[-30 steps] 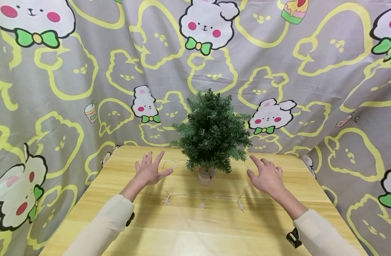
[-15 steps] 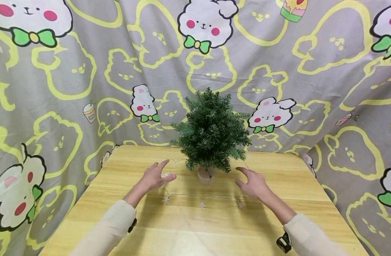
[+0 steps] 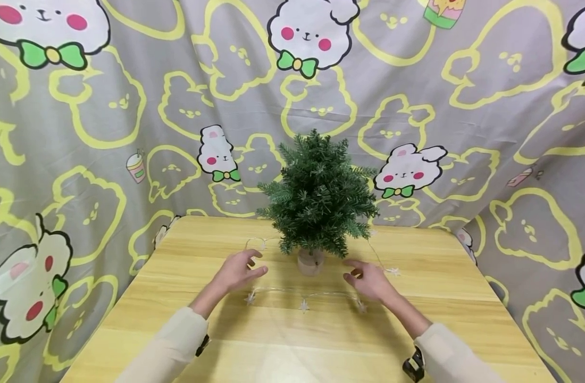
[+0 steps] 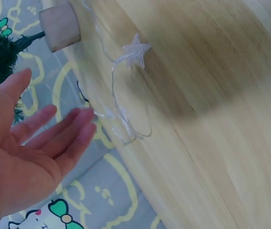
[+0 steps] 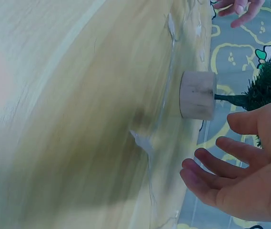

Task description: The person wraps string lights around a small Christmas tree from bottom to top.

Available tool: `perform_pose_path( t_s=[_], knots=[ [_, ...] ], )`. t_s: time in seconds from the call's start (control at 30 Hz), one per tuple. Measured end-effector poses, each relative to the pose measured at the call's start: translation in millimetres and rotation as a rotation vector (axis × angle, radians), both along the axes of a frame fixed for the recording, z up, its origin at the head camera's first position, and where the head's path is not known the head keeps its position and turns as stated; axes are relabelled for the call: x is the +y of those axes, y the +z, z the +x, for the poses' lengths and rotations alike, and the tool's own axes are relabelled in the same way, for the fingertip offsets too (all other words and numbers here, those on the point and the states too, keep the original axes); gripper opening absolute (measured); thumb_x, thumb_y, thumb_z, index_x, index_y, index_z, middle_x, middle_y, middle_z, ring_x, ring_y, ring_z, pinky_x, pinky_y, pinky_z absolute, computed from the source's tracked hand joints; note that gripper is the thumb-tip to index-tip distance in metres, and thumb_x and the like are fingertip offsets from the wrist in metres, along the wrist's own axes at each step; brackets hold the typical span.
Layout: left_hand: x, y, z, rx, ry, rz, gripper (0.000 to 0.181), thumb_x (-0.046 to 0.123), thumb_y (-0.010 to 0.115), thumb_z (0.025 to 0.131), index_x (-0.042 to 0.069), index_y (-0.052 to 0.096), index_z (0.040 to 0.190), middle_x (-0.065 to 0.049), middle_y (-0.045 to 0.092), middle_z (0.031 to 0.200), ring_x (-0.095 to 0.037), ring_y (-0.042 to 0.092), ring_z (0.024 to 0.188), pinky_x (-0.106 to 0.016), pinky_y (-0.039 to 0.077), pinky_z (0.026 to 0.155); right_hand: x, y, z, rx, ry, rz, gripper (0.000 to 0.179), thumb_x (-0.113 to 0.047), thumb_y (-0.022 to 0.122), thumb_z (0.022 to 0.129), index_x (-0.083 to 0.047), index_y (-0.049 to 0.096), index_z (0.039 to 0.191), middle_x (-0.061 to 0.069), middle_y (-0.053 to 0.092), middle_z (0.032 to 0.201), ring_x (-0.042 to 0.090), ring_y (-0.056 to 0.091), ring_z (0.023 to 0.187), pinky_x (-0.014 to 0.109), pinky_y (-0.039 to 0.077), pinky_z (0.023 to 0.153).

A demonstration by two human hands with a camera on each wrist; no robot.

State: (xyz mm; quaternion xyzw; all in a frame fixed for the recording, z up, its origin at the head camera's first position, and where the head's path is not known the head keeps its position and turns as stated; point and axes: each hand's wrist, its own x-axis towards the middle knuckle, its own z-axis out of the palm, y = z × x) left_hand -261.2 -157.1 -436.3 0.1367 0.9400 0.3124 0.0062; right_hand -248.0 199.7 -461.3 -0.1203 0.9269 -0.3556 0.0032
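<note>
A small artificial Christmas tree stands upright on a round wooden base at the table's back half. My left hand hovers left of the base, fingers relaxed and apart from it. On the other side my right hand reaches toward the base with loosely bent fingers. Both palms show bare in the wrist views, where the left hand and the right hand hold nothing. A string of star lights lies around the base, with one star in front and another star at the right.
The wooden table extends toward me and to both sides. Behind it hangs a grey curtain printed with rabbits and yellow outlines. More of the light wire lies behind my left hand.
Both hands have moved inward toward the tree's base, and their spread fingers have relaxed into a looser bend. The star at the right has come into view. Tree and lights stay in place.
</note>
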Motion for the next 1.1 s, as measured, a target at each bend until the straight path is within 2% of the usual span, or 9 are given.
perform_pose_path(
  t_s=[0.17,0.37,0.57,0.63,0.7,0.77,0.83,0.97,1.1],
  knots=[
    [4.5,-1.9,-0.9,0.003,-0.007,0.017,0.036,0.015,0.080,0.087,0.003,0.071,0.119,-0.022,0.074,0.106,-0.033,0.072,0.095,-0.046,0.060,0.079,-8,-5.0,-1.4,-0.049,0.001,-0.015,0.037,-0.015,0.067,0.094,0.000,0.067,0.128,0.015,0.075,0.104,0.025,0.072,0.088,0.039,0.060,0.076],
    [0.9,-8.0,-1.7,-0.028,-0.002,-0.004,0.029,0.010,0.081,0.083,0.005,0.074,0.111,-0.018,0.076,0.097,-0.028,0.072,0.089,-0.046,0.059,0.080,-20,-10.4,-5.0,0.006,0.047,-0.013,0.027,-0.009,0.070,0.087,0.000,0.075,0.112,0.011,0.077,0.098,0.023,0.072,0.085,0.039,0.059,0.077],
    [-5.3,-14.3,-2.5,-0.077,-0.010,-0.039,0.026,0.008,0.081,0.083,0.004,0.076,0.107,-0.011,0.076,0.092,-0.026,0.072,0.087,-0.044,0.060,0.080,-31,-16.8,-6.5,0.021,0.091,-0.065,0.023,-0.002,0.068,0.085,0.003,0.076,0.106,0.017,0.077,0.094,0.019,0.071,0.077,0.029,0.057,0.066],
    [-6.5,-15.6,-2.5,-0.080,-0.010,-0.046,0.024,0.007,0.082,0.082,0.005,0.076,0.105,-0.010,0.076,0.091,-0.025,0.072,0.087,-0.043,0.060,0.080,-36,-19.5,-6.8,-0.005,0.077,-0.104,0.023,0.001,0.067,0.083,0.003,0.076,0.104,0.019,0.076,0.096,0.015,0.064,0.066,0.024,0.052,0.057],
    [-7.3,-17.4,-2.3,-0.078,-0.012,-0.050,0.022,0.007,0.082,0.081,0.005,0.077,0.102,-0.008,0.076,0.089,-0.023,0.071,0.086,-0.042,0.060,0.079,-41,-22.3,-7.1,-0.034,0.056,-0.129,0.024,0.002,0.066,0.081,0.002,0.077,0.103,0.018,0.077,0.099,0.011,0.058,0.062,0.022,0.047,0.053],
    [-7.5,-18.3,-2.0,-0.079,-0.014,-0.049,0.020,0.006,0.083,0.081,0.006,0.077,0.100,-0.007,0.076,0.087,-0.022,0.071,0.084,-0.041,0.060,0.077,-46,-25.5,-7.4,-0.051,0.038,-0.126,0.025,0.001,0.068,0.079,-0.001,0.079,0.102,0.016,0.077,0.104,0.011,0.058,0.063,0.023,0.048,0.056],
    [-7.3,-18.0,-1.2,-0.080,-0.020,-0.050,0.019,0.006,0.082,0.080,0.005,0.078,0.099,-0.007,0.076,0.087,-0.022,0.071,0.084,-0.042,0.059,0.079,-52,-29.3,-8.5,-0.051,0.032,-0.097,0.024,-0.003,0.071,0.079,-0.005,0.080,0.102,0.013,0.077,0.106,0.015,0.064,0.071,0.027,0.053,0.064],
    [-7.4,-16.9,-0.6,-0.072,-0.031,-0.066,0.020,-0.002,0.079,0.079,0.005,0.077,0.098,-0.010,0.077,0.088,-0.024,0.072,0.085,-0.049,0.057,0.088,-65,-34.0,-10.0,-0.034,0.053,-0.052,0.025,-0.011,0.078,0.079,-0.008,0.080,0.104,0.007,0.078,0.098,0.022,0.071,0.089,0.036,0.058,0.079],
    [-9.1,-16.4,-0.9,-0.037,-0.040,-0.093,0.030,-0.014,0.070,0.074,0.004,0.078,0.096,-0.012,0.077,0.088,-0.028,0.072,0.086,-0.054,0.054,0.094,-78,-35.5,-9.3,-0.027,0.077,-0.065,0.029,-0.009,0.079,0.077,-0.004,0.078,0.105,0.007,0.077,0.092,0.020,0.069,0.084,0.035,0.057,0.076]
  ],
)
